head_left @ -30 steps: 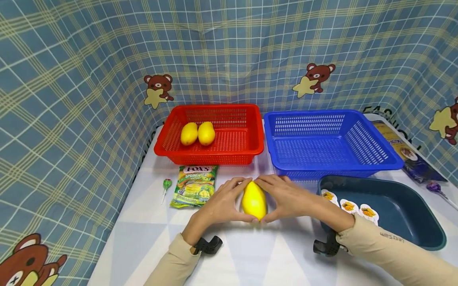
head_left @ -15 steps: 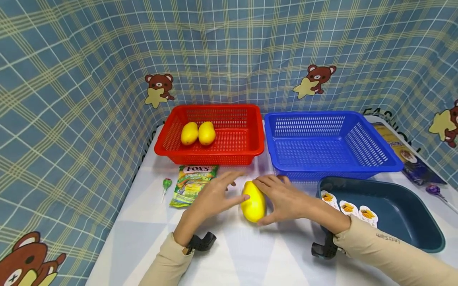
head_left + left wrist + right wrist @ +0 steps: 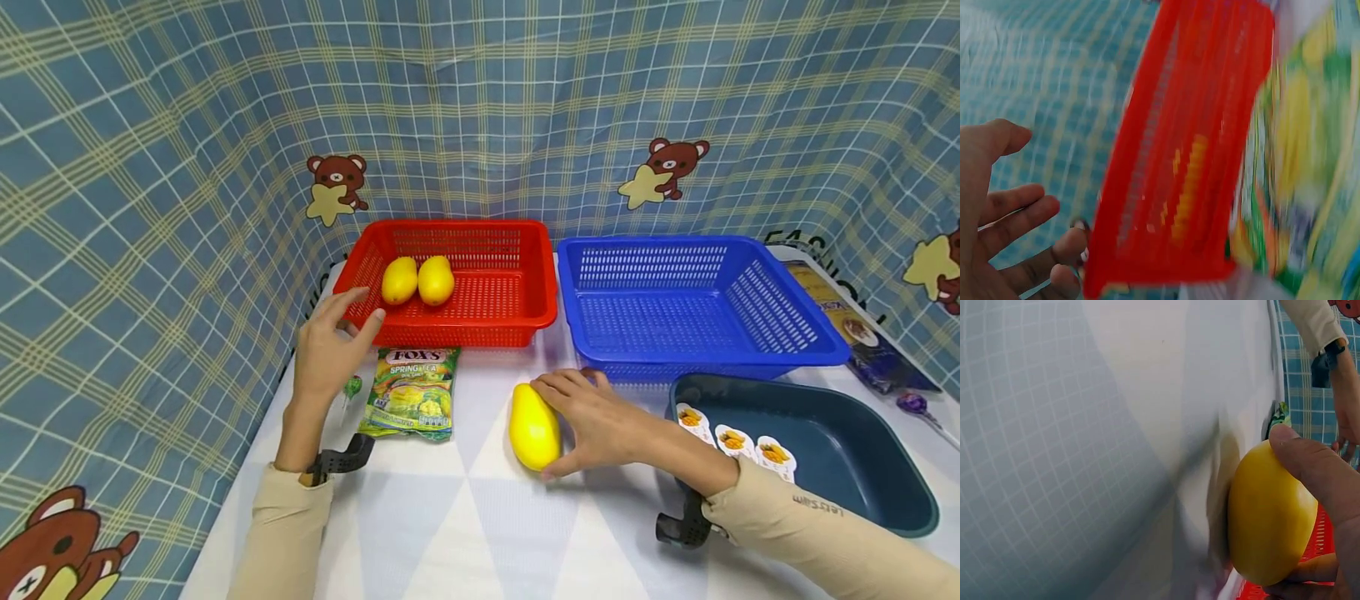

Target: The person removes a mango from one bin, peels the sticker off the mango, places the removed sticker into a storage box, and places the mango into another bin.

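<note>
A yellow mango [image 3: 533, 427] lies on the white table, and my right hand [image 3: 592, 415] grips it from the right, fingers over the top and thumb at its near end. The right wrist view shows the mango [image 3: 1269, 512] close up under my thumb [image 3: 1316, 465]. My left hand [image 3: 337, 329] hovers open and holds nothing, just in front of the left front corner of the red basket [image 3: 480, 333]. Two more mangoes [image 3: 417, 280] lie in that basket. The left wrist view is blurred: spread fingers [image 3: 1010, 212] beside the red basket [image 3: 1191, 156].
A blue basket [image 3: 705, 243] stands right of the red one. A dark teal tub [image 3: 918, 500] at the near right holds three jelly cups [image 3: 731, 437]. A candy bag [image 3: 411, 392] and a green lollipop [image 3: 352, 387] lie near my left hand. A purple lollipop [image 3: 911, 404] and a dark packet [image 3: 855, 329] lie far right.
My left hand has let go of the mango and moved left and away to the red basket's front corner. My right hand has stayed on the mango.
</note>
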Motion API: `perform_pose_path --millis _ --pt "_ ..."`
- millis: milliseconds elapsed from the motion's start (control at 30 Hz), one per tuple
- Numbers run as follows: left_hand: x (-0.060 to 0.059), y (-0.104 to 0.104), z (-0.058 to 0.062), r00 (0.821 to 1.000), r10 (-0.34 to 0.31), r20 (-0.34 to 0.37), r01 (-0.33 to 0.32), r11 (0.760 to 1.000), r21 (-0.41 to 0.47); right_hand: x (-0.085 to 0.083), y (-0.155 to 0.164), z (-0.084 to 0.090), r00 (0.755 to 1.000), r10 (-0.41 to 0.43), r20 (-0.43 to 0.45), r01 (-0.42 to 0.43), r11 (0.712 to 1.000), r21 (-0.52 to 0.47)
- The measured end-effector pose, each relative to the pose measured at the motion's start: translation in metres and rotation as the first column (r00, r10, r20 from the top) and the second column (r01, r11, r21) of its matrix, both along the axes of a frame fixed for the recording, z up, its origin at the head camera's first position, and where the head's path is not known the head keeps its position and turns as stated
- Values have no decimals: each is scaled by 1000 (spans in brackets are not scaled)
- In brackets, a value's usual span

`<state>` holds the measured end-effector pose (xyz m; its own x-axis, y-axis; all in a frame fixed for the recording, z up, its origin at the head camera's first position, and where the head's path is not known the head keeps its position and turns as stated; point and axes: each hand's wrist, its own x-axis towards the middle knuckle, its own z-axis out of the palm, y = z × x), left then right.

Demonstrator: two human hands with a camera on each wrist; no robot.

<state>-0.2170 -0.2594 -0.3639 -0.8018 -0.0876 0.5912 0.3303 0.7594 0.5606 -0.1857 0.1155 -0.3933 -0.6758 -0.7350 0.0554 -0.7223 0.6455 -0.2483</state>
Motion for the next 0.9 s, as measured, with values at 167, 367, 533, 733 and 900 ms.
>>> perform_pose_path --millis 167,367,533,733,900 --pt "-11 -26 -13 997 82 8 -82 997 9 0 1 -2 998 18 -52 -18 1000 -1" --pt "-16 -37 -34 993 105 60 -109 992 71 2 1 6 995 39 -90 -41 999 -22" --pt "-17 -38 -42 993 111 41 -116 984 133 4 2 22 997 35 -62 -38 998 -42" --pt "-17 -35 -43 988 151 19 -153 974 168 0 2 44 997 58 -52 -64 989 -132" --pt "-13 -31 -42 979 200 36 -204 962 181 -13 2 66 993 66 -94 -83 978 -190"
